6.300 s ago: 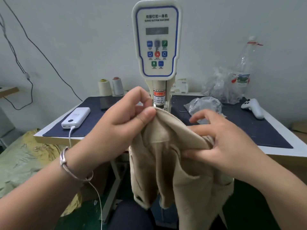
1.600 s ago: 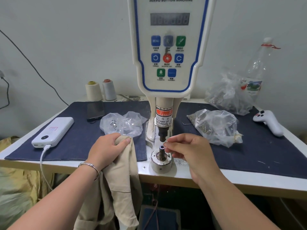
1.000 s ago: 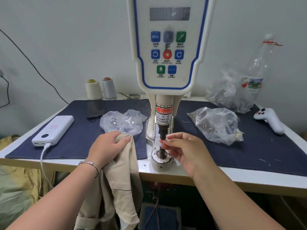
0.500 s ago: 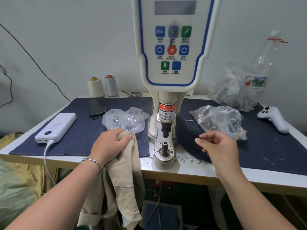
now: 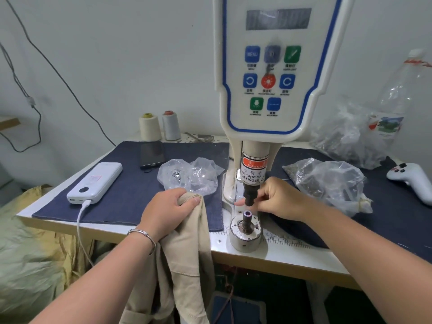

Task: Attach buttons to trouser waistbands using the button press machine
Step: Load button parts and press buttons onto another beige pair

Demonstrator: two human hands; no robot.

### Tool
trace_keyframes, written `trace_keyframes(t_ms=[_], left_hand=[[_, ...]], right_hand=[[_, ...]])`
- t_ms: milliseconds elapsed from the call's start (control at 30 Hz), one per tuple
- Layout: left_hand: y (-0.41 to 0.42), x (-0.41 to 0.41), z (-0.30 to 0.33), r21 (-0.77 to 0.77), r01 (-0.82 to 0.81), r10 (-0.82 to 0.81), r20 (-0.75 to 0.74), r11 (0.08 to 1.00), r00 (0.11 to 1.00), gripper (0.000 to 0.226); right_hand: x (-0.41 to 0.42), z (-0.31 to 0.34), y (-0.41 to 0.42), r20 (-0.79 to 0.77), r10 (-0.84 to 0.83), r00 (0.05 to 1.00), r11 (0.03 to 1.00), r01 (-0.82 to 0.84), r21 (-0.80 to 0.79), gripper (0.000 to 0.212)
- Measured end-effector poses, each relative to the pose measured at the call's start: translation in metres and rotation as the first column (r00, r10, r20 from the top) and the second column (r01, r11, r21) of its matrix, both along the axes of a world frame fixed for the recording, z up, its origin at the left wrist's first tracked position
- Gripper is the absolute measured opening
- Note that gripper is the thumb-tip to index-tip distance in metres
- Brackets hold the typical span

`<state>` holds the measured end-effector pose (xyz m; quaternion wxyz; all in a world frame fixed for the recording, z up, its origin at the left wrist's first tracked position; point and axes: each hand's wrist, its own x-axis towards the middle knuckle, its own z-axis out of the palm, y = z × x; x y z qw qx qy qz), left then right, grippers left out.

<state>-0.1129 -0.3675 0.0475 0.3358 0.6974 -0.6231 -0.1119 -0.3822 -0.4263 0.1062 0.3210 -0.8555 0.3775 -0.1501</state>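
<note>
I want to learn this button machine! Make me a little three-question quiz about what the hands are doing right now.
1. True or false: the left hand grips the beige trousers.
2. The right hand has its fingertips at: A) the upper punch, B) the power bank, C) the game controller.
3. Fill in: the trousers hang over the table's ____ edge.

Key: 1 true; 2 A; 3 front.

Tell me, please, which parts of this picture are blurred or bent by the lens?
Head view: the machine's display and panel buttons are smeared and unreadable; the bottle leans from wide-angle distortion; the warning label and both hands stay fairly sharp.
</note>
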Motion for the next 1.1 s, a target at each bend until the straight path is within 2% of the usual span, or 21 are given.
trace_keyframes(t_ms=[133, 300, 467, 667, 933, 1100], left_hand=[[0.0, 0.0, 0.0, -0.001, 0.001, -0.001, -0.007, 1.0, 1.0, 0.05], [0.0, 0.0, 0.0, -0.004, 0.002, -0.002, -0.001, 1.0, 1.0, 0.049], [0.001, 0.0, 0.0, -0.006, 0.002, -0.002, -0.002, 1.0, 1.0, 0.05], [0.0, 0.001, 0.0, -0.004, 0.001, -0.001, -0.012, 1.0, 1.0, 0.05], [0.001, -0.001, 0.001, 0.001, 0.004, -0.004, -0.02, 1.0, 1.0, 0.05], [0.001, -0.001, 0.001, 0.005, 0.001, 0.0, -0.02, 1.0, 1.0, 0.05]], right_hand=[[0.001, 0.0, 0.001, 0.004, 0.083, 0.997, 0.996, -0.083, 0.029, 0.021], [-0.007, -0.004, -0.001, -0.048, 0.044, 0.998, 0.998, -0.047, -0.049, 0.016], [-0.016, -0.009, 0.003, 0.037, 0.025, 0.999, 0.995, -0.021, -0.102, 0.016], [-0.02, -0.013, 0.003, 0.043, -0.006, 0.999, 0.989, 0.013, -0.146, 0.017], [-0.025, -0.024, 0.011, 0.221, -0.082, 0.972, 0.98, 0.119, -0.16, 0.016], [-0.027, -0.026, 0.016, 0.26, -0.131, 0.957, 0.972, 0.176, -0.155, 0.01]])
